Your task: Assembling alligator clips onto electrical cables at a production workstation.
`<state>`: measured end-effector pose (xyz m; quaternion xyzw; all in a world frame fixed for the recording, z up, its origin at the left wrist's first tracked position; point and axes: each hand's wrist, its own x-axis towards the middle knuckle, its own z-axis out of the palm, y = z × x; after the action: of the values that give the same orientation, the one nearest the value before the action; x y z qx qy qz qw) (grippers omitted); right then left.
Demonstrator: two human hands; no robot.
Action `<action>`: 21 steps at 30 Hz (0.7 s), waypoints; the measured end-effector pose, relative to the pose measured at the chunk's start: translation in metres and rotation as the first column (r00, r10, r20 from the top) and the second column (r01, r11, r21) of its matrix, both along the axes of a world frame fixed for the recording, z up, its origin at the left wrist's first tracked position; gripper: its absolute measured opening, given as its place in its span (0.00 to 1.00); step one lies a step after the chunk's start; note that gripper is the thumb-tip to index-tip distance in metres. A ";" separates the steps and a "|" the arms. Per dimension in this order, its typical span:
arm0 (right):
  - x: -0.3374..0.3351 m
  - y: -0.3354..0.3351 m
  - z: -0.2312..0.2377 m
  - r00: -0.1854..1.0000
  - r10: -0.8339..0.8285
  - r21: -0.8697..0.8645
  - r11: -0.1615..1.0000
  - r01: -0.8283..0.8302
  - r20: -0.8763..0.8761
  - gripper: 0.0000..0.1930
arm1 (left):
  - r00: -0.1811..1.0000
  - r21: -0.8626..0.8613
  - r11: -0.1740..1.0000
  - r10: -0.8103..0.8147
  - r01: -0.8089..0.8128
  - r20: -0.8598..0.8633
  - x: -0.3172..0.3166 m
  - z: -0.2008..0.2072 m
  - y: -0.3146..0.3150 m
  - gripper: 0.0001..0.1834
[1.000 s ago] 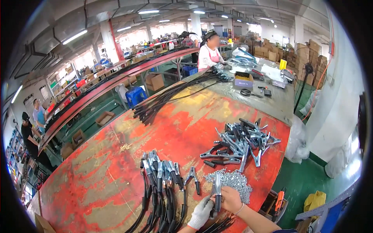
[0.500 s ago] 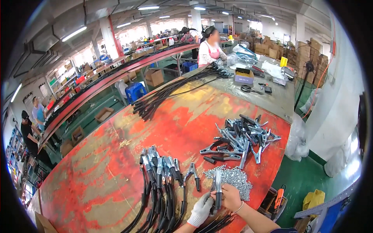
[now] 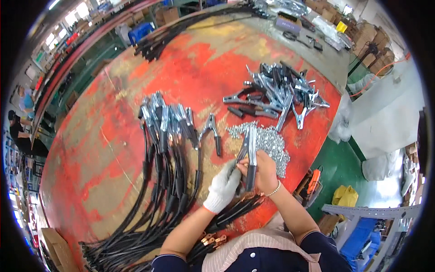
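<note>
Copper lugs: nearest us, a few orange ends (image 3: 212, 240) show beside our left forearm, among black cables.
Left hand: we see our gloved left hand (image 3: 220, 187) closed on the left side of a clamp; we cannot tell exactly where its fingertips press.
Right hand: our bare right hand (image 3: 266, 172), a beaded bracelet (image 3: 273, 189) at its wrist, grips the same clamp from the right.
Held clamp: we have the silver clamp (image 3: 252, 147) between both hands, its black handle towards us and its metal nose pointing away.
Small metal parts: we see a loose silver pile (image 3: 274, 147) just beyond our right hand.
Cabled clamps: to our left, a row (image 3: 165, 122) lies on the red, worn worktop (image 3: 186, 81), black cables trailing towards us.
Loose clamps: farther off to the right, we see a tangled heap (image 3: 281, 95).
Far end: we see a black cable bundle (image 3: 156, 45) and a purple box (image 3: 288, 25).
</note>
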<state>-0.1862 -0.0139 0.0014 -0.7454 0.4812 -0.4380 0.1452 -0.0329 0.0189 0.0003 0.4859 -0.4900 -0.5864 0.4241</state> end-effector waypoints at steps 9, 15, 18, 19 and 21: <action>-0.002 0.004 -0.010 0.997 0.019 0.106 0.994 -0.026 0.073 0.09 | 0.998 0.108 0.994 -0.010 0.004 0.062 0.002 0.000 -0.001 0.21; -0.016 0.001 -0.010 0.988 0.140 -0.053 0.988 -0.143 -0.059 0.13 | 0.996 0.225 0.974 -0.012 0.031 -0.087 0.004 0.012 -0.004 0.21; -0.022 0.001 -0.011 0.991 0.111 -0.069 0.991 -0.115 -0.071 0.15 | 0.996 0.245 0.969 -0.017 0.038 -0.088 0.004 0.013 -0.004 0.22; -0.024 0.000 -0.014 0.988 0.136 -0.067 0.988 -0.140 -0.071 0.15 | 0.995 0.250 0.968 -0.007 0.031 -0.097 0.004 0.013 -0.004 0.21; -0.026 -0.003 -0.022 0.980 0.186 -0.063 0.980 -0.191 -0.072 0.15 | 0.993 0.259 0.966 0.015 0.016 -0.116 0.004 0.012 -0.004 0.21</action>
<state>-0.2122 -0.0170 -0.0209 -0.8062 0.3973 -0.4141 0.1439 -0.0285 0.0145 0.0121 0.5018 -0.3836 -0.6730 0.3848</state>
